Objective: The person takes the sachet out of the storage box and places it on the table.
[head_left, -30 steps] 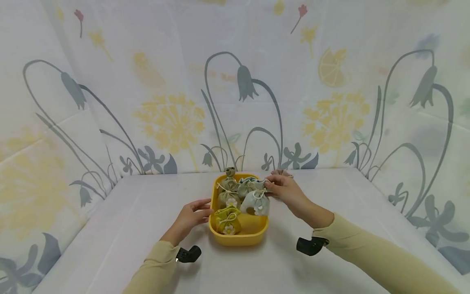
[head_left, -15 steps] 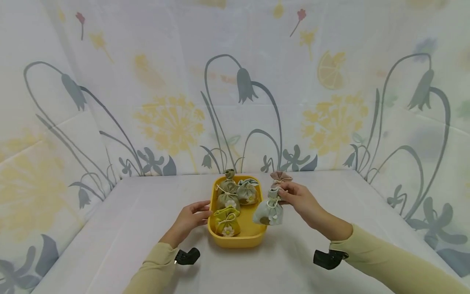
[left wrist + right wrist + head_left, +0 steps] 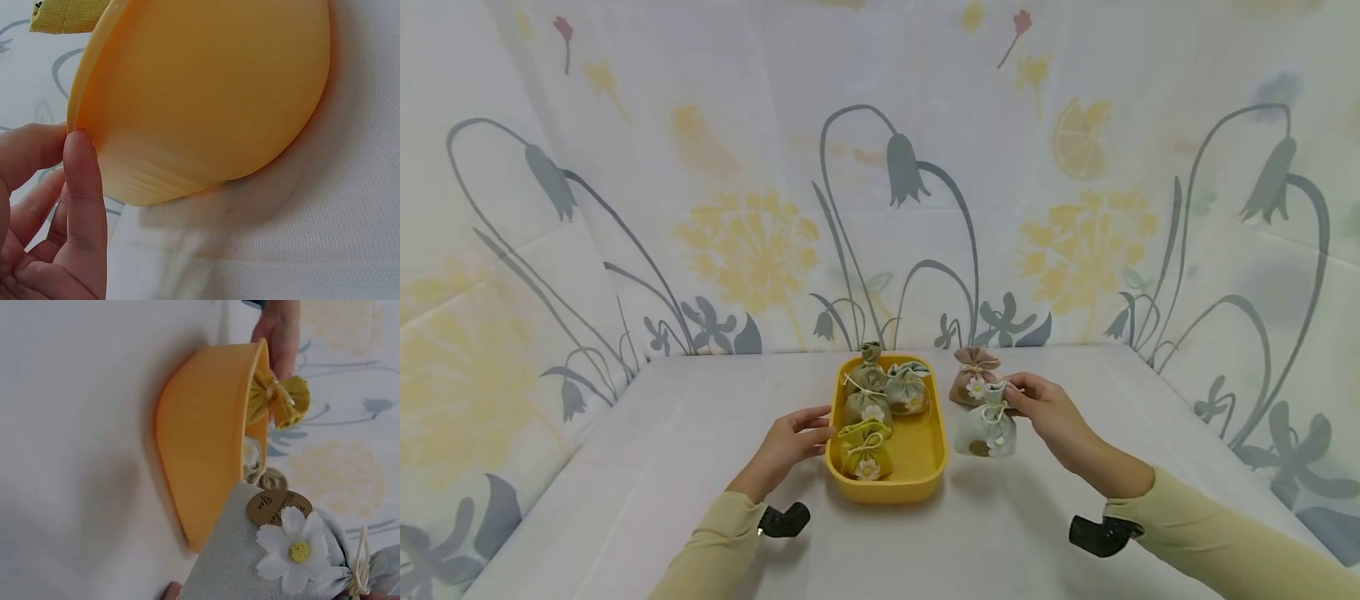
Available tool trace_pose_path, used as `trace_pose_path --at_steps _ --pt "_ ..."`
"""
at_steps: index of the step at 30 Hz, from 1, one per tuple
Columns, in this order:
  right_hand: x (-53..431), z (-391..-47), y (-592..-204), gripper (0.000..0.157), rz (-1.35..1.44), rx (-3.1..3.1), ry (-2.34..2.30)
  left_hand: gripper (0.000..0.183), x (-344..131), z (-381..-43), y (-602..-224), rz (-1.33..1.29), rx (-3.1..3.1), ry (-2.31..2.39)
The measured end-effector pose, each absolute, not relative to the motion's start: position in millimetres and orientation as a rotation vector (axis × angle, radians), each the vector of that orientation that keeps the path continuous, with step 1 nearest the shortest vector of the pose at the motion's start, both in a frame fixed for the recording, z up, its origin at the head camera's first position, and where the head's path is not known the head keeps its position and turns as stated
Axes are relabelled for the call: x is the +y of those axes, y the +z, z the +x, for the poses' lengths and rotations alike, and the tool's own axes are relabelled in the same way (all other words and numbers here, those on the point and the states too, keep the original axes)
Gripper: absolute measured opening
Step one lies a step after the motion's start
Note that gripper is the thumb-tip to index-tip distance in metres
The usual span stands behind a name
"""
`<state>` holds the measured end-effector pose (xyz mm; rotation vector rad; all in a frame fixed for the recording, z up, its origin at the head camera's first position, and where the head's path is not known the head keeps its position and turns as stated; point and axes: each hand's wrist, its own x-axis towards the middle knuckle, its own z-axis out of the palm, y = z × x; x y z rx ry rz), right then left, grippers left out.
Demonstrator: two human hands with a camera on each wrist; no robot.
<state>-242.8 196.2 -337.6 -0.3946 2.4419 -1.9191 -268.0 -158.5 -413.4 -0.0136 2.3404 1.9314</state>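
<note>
With thumb and fingers my right hand (image 3: 1060,421) pinches the gathered neck of a pale grey-green drawstring pouch (image 3: 983,433), just right of the yellow basket (image 3: 898,493). A white fabric flower (image 3: 294,550) and an oval brown tag (image 3: 275,507) decorate this pouch in the right wrist view. Fingertips of my left hand (image 3: 790,442) touch the basket's left rim, seen closely in the left wrist view. Inside the basket sit an olive pouch (image 3: 867,396), a grey pouch (image 3: 907,390) and a yellow-green pouch (image 3: 865,450), each tied with cord and bearing a flower.
A dusty pink pouch (image 3: 974,371) stands on the white-covered table (image 3: 715,417), behind the held pouch. The flower-printed cloth (image 3: 880,250) rises at the table's back and sides. Black cameras (image 3: 1105,535) hang under both wrists.
My right hand has carried the pale pouch from over the basket out to the right, bringing the pink pouch into fuller view. My left hand stays at the rim.
</note>
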Motion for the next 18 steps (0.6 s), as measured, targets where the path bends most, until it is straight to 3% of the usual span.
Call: trace_pose_path --at_steps 18 --pt "226.2 -267.1 -357.3 0.036 -0.277 2.560 -1.943 0.045 -161.7 -271.6 -418.7 -0.032 2.338 1.912"
